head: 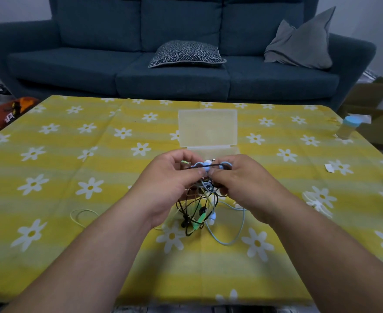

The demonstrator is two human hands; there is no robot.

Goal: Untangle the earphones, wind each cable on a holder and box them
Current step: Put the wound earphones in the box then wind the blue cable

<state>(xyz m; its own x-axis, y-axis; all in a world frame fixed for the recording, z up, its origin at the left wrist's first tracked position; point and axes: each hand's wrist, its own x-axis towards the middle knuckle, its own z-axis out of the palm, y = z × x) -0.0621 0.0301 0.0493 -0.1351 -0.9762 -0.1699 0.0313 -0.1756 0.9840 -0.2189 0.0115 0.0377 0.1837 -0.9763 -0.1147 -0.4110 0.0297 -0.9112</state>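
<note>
Both hands are raised over the middle of the table. My left hand [168, 188] and my right hand [244, 186] pinch a light blue cable holder [206, 166] between them, with a black cable stretched across it. Below the hands hangs a tangle of earphones [199, 213]: black, light blue, green and pale yellow cables knotted together, their ends resting on the cloth. A pale yellow loop [82, 216] lies to the left. Just behind the hands sits a clear plastic box [208, 129] with its lid standing open.
The table wears a yellow cloth with white daisies [91, 188]. A jar with a blue cap [348, 127] stands at the right edge, with a small white paper scrap [329, 167] nearer. A blue sofa with cushions [186, 55] fills the background.
</note>
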